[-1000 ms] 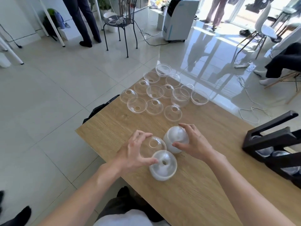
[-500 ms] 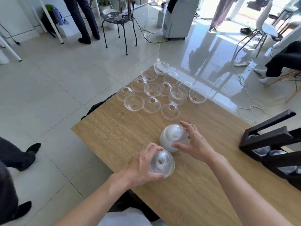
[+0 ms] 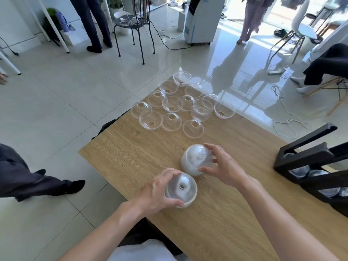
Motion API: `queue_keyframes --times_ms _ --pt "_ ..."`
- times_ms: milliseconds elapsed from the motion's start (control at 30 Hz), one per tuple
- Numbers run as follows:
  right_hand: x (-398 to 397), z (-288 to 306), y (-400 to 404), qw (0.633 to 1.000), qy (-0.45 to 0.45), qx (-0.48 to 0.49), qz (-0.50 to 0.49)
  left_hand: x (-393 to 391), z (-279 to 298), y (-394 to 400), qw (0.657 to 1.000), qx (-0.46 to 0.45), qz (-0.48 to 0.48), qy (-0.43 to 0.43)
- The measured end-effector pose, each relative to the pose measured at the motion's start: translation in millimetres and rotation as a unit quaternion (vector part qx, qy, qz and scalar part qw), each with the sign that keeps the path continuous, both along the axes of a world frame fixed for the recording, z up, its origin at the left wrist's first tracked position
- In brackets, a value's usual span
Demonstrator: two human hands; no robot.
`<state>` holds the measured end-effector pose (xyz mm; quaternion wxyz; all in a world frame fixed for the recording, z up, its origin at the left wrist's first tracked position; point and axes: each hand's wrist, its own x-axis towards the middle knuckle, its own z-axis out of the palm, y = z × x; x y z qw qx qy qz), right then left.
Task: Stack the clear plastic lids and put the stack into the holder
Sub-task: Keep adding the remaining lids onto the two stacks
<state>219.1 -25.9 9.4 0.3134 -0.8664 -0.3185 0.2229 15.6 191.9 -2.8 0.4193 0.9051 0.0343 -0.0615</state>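
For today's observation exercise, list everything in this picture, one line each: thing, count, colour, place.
Loose clear plastic dome lids: about fourteen, clear, table's far end.
Cloudy stacks of nested dome lids: two, whitish, near table edge; one gripped by left hand, one by right hand.
Light wooden table: one, tan, centre.
Black slotted holder: one, table's right side, lids already inside.
Black metal chair: one, far floor.
White floor-standing appliance: one, far floor.
Bystanders' legs: several, around the room.
Hands: left hand, right hand.
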Motion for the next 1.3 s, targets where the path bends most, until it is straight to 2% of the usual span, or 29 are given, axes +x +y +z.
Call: queue_keyframes --times_ms 167,567,733,933,1067,1300 --pt "-1 -1 1 1.0 0.001 -0.009 0.009 1 -1 0 1.0 0.012 -0.01 0.001" --pt "-2 20 0 1.0 0.023 0.006 -0.01 -1 9 3 1.0 -0.027 -0.011 0.007" --pt "13 38 19 1.0 -0.021 -0.01 -0.01 14 19 28 0.998 -0.048 0.032 0.018" --pt "36 44 79 0.998 -0.05 -0.035 0.009 56 22 85 0.994 -0.058 0.086 0.026" --pt "53 40 126 0.997 -0.059 -0.047 0.027 90 24 129 0.996 -0.024 0.081 0.028" --pt "77 21 186 0.989 -0.085 -0.119 0.0 150 26 186 0.992 0.125 -0.007 -0.001"
